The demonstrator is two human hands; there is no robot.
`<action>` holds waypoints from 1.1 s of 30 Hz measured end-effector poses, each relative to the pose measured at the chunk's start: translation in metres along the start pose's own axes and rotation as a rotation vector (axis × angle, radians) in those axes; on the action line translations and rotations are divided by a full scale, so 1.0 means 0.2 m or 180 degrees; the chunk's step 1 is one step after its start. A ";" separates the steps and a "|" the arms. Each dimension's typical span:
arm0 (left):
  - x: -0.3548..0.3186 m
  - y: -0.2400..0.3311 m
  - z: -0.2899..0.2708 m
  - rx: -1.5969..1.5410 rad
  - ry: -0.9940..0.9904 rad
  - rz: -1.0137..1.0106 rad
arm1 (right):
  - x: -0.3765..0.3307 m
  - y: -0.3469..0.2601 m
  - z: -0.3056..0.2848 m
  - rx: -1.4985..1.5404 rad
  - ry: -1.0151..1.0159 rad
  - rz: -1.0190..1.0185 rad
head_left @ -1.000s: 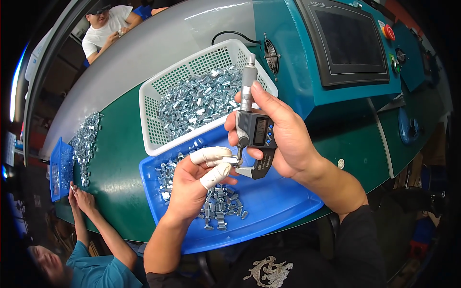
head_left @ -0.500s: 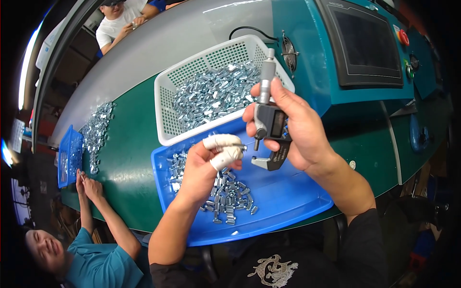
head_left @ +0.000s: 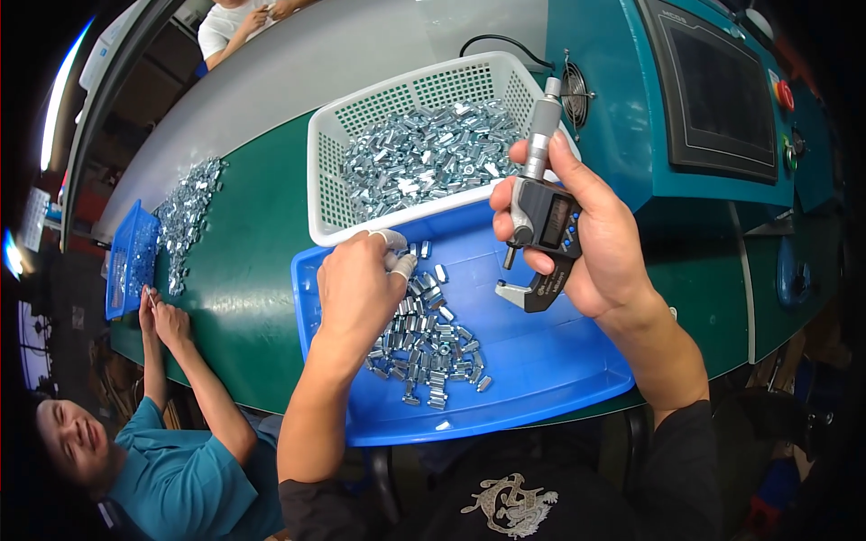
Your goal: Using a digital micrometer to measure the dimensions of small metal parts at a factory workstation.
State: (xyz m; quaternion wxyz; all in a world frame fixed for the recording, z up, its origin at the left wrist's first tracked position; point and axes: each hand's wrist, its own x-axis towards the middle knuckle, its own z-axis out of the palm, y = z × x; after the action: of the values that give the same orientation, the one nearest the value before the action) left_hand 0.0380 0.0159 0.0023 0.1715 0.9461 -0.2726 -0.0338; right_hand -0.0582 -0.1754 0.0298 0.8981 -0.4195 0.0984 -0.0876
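Note:
My right hand (head_left: pixel 606 239) is closed around a digital micrometer (head_left: pixel 548 212), its thimble pointing up and its jaw gap showing nothing in it. It hangs over the right half of a blue tray (head_left: pixel 559 361). At the tray's upper left, my left hand (head_left: pixel 361 284) has its fingers curled downward, with white covers on the fingertips. What those fingertips hold, if anything, is hidden. Just beside and below them lies a loose heap of small shiny metal parts (head_left: pixel 424 338), shaped like short hexagonal pieces. Behind the tray stands a white perforated basket (head_left: pixel 323 194) filled with similar parts.
A teal machine (head_left: pixel 604 144) with a dark screen (head_left: pixel 717 95) stands on the right of the green table (head_left: pixel 262 316). To the left are another parts pile (head_left: pixel 189 216), a small blue basket (head_left: pixel 122 261) and a co-worker's hands (head_left: pixel 167 316). Another person (head_left: pixel 234 27) sits at the far side.
My left hand has moved away from the micrometer, left and down to the tray's parts; the metal piece in its fingertips no longer shows. My right hand still holds the micrometer. The view has shifted slightly.

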 end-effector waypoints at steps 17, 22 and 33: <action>-0.03 -0.05 0.27 0.0557 0.0614 0.0735 | 0.02 0.04 0.01 -0.0149 0.0443 -0.0187; -0.03 -0.05 0.23 0.0462 0.0508 0.0805 | 0.04 0.02 -0.02 -0.0249 0.0293 -0.0288; -0.06 -0.01 0.12 -0.0598 -0.0249 0.0705 | 0.03 0.09 -0.03 -0.0188 0.0472 0.0025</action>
State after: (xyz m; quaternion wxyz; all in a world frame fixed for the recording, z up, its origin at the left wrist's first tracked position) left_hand 0.0244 0.0167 -0.0208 0.2512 0.8880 -0.3773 -0.0770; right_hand -0.0531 -0.1696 0.0123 0.8760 -0.4377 0.1689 -0.1119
